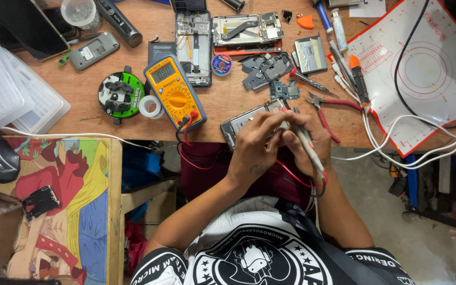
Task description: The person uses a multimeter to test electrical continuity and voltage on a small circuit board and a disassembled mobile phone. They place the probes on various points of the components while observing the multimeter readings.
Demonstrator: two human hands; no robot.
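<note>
An opened phone (238, 122) lies at the near edge of the wooden bench, partly covered by my hands. My left hand (257, 145) rests on it, fingers curled over its right end. My right hand (307, 142) holds two thin test probes (306, 138), one grey and one red, their tips pointing at the phone's upper end near a small blue circuit board (285, 92). Red and black leads (196, 158) run from the probes to a yellow multimeter (175, 91) on the left.
Disassembled phones (228, 31), dark phone covers (265, 67), red-handled pliers (325, 108), tweezers (312, 82), tape roll (150, 106), a green round tool holder (121, 95), clear plastic boxes (6, 89), a white silicone mat (428, 68) with white cables (397, 153). A colourful side table (64, 206) stands lower left.
</note>
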